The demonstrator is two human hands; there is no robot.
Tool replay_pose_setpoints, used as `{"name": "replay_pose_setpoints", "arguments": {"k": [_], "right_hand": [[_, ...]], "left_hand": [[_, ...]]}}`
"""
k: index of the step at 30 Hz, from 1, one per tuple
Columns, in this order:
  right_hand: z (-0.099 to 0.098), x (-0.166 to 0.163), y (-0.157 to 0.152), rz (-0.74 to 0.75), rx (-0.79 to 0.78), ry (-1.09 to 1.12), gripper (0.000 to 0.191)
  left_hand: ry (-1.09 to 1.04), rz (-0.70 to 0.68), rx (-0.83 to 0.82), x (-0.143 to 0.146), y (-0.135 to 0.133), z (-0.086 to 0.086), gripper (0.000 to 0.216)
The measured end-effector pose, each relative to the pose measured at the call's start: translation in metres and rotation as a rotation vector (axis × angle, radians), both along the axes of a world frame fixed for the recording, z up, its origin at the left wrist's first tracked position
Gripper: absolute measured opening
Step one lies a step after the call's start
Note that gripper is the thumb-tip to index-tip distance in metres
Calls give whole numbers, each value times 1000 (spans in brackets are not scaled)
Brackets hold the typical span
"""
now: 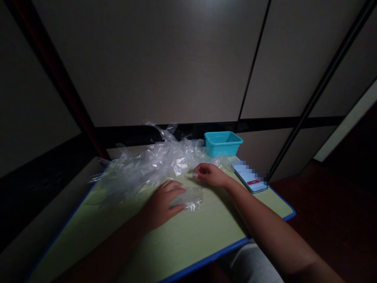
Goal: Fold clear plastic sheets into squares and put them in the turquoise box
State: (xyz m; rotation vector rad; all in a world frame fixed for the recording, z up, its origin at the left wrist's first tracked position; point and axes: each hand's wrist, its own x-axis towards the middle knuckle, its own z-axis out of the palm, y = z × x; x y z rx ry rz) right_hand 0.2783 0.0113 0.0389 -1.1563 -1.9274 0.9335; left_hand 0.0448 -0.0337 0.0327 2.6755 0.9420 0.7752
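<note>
My left hand (pixel 165 201) lies flat on the green table (pixel 165 243) with its fingers stretched out, pressing the near edge of a small clear plastic bag (pixel 191 198). Beyond it, my right hand (pixel 209 174) is curled, its fingertips pinched together at the edge of clear plastic; I cannot make out exactly which piece they grip. A big heap of crumpled clear plastic bags (pixel 147 167) spreads across the far left of the table, touching both hands' working area.
A turquoise plastic tub (pixel 223 143) stands at the table's far edge. A phone (pixel 249 177) with a lit screen lies at the right edge. The table has a blue rim (pixel 206 260); dark wall panels rise behind, dark floor at right.
</note>
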Motion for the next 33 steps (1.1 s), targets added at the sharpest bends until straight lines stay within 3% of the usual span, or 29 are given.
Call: {"name": "replay_pose_setpoints", "arguments": {"k": [4, 11, 15, 21, 26, 33], "right_hand": [[-3, -2, 0, 107, -127, 91, 37], [2, -3, -6, 188, -165, 57, 30], [16, -3, -18, 302, -33, -134, 22], [20, -8, -29, 419, 298, -446, 37], [11, -17, -32, 396, 287, -543, 41], [16, -19, -35, 334, 295, -572, 20]], "left_hand": [[74, -17, -54, -3, 1, -6, 46], [42, 3, -181, -2, 1, -10, 46], [28, 8, -204, -2, 3, -14, 47], [23, -1, -200, -2, 4, -16, 45], [3, -8, -203, -2, 4, -16, 44], [20, -20, -186, -2, 4, -15, 39]]}}
